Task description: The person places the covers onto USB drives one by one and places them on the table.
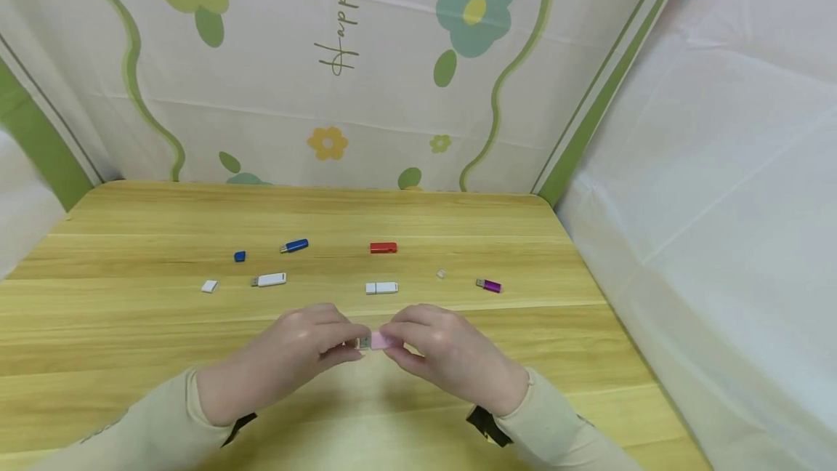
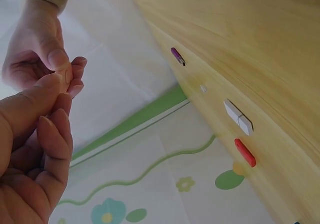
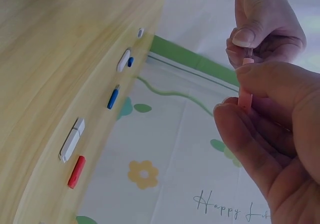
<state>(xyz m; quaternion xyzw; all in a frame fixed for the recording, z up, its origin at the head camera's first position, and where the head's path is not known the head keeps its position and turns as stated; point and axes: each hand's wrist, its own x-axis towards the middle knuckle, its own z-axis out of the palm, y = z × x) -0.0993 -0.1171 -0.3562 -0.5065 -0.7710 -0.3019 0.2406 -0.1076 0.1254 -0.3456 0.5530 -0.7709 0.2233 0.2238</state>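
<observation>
Just above the table's front half, both hands meet at a pink USB stick (image 1: 379, 341). My right hand (image 1: 451, 351) pinches its pink body between thumb and fingers. At the metal plug end my left hand (image 1: 297, 344) pinches a small clear cap (image 3: 249, 52), mostly hidden by the thumb and fingertips. Stick and cap lie in one line, level between the hands. In the left wrist view the fingers cover most of the stick. Beyond the hands lie a white USB stick (image 1: 382, 288) with its cap on and a red USB stick (image 1: 383, 248).
Farther left on the wooden table (image 1: 157, 340) lie an uncapped blue USB stick (image 1: 296, 246), its blue cap (image 1: 240, 256), an uncapped white stick (image 1: 270, 280) and a white cap (image 1: 209, 286). Rightward are a clear cap (image 1: 441, 274) and a purple stick (image 1: 490, 286). A flowered cloth (image 1: 275, 93) hangs behind.
</observation>
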